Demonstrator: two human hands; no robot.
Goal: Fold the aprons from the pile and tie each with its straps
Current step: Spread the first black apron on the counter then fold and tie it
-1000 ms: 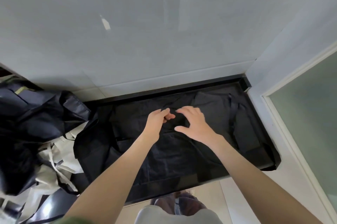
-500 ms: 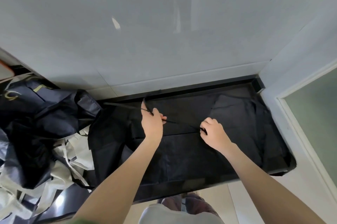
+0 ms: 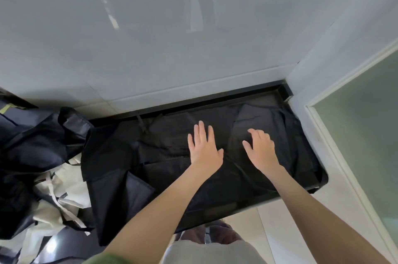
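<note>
Indoor tiled room: glossy wall (image 3: pixel 193 48), frosted glass door (image 3: pixel 364 134).

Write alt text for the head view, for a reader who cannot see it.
A person's left hand, flat, and right hand, fingers slightly bent, rest on a black apron spread over a black counter against a pale tiled wall. A pile of dark and cream aprons lies to the left.

One head cam only, wide-angle — looked fwd & steeply down over black counter (image 3: pixel 215 99), wall (image 3: pixel 150 37) up top; left hand (image 3: pixel 203 149), right hand (image 3: pixel 260 149) sat mid-frame at arm's reach.
</note>
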